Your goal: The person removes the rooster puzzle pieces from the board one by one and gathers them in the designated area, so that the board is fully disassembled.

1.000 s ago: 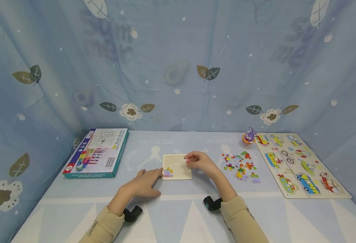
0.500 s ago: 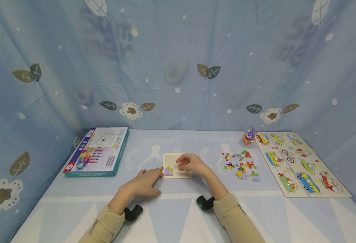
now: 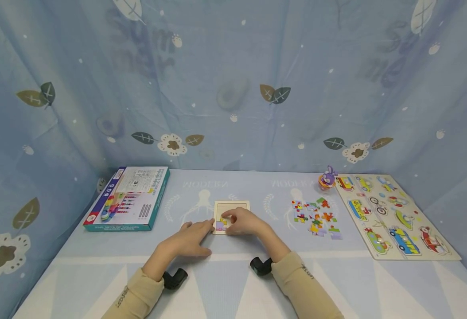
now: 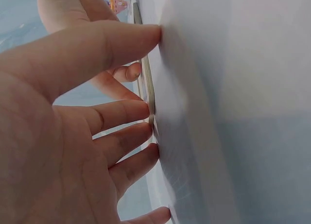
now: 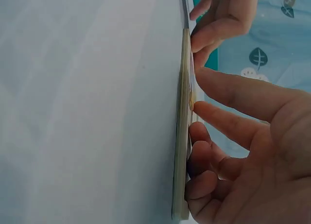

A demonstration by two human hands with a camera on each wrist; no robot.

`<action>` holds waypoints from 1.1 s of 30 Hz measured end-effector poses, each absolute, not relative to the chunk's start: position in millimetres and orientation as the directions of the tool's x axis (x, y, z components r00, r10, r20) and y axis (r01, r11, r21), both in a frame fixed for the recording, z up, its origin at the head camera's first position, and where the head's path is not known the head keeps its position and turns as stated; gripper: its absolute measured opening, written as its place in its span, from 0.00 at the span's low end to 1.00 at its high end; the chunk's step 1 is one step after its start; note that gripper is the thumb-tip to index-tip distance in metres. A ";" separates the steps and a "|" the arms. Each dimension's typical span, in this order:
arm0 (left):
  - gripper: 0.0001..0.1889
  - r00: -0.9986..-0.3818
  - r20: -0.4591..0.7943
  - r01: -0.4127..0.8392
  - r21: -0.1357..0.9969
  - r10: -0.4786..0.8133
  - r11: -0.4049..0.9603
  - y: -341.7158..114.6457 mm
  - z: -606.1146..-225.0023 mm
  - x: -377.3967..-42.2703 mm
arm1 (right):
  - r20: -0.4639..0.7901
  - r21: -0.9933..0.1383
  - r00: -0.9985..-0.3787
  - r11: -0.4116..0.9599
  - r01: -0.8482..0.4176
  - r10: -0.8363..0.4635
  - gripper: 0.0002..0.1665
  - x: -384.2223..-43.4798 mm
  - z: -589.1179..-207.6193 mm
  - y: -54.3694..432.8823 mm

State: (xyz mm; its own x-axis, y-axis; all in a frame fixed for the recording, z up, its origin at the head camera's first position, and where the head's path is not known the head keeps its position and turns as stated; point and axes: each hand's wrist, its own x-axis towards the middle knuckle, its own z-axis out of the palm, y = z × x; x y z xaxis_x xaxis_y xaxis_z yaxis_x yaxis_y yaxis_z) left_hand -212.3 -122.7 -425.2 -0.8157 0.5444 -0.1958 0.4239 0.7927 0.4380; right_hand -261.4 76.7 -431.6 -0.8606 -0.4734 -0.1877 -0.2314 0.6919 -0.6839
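Observation:
A small square wooden puzzle tray [image 3: 231,205] lies mid-table, with purple and yellow jigsaw pieces [image 3: 219,225] in its near left corner. My right hand [image 3: 243,221] reaches over the tray from the right, its thumb and index fingertips apart at those pieces. In the right wrist view, the index fingertip [image 5: 198,106] is right at a yellow piece [image 5: 192,98], while the other fingers curl against the tray's edge. My left hand [image 3: 191,239] rests on the table, fingers spread, fingertips touching the tray's left edge; in the left wrist view it holds nothing.
Several loose jigsaw pieces [image 3: 315,217] lie right of the tray. Farther right is a wooden vehicle puzzle board [image 3: 385,235], with a small purple bunny toy [image 3: 327,178] at its far corner. A flat toy box [image 3: 127,199] lies at the left, and a blue curtain [image 3: 233,88] hangs behind the table.
My right hand has moved left and slightly nearer across the tray, from its right side to the pieces in the near left corner. My left hand has stayed at the tray's left edge.

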 end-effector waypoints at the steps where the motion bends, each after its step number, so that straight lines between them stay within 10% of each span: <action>1: 0.27 -0.816 -0.195 0.423 0.438 0.544 0.793 -122.7 -425.4 -212.2 | -0.187 -0.681 -0.860 0.694 -0.236 -0.476 0.27 -261.2 -431.6 75.8; 33: 0.28 -0.819 -0.178 0.430 0.438 0.545 0.789 -122.0 -427.7 -210.1 | -0.065 -0.873 -0.934 0.473 -0.117 -0.351 0.10 -258.0 -424.8 92.7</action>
State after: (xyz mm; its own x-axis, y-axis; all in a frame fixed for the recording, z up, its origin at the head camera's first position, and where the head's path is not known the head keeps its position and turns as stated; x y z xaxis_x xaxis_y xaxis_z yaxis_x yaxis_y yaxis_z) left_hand -210.1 -122.0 -427.7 -0.8190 0.5454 -0.1782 0.4303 0.7893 0.4379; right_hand -258.0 92.7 -424.8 -0.9343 -0.3507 -0.0646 -0.1170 0.4727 -0.8734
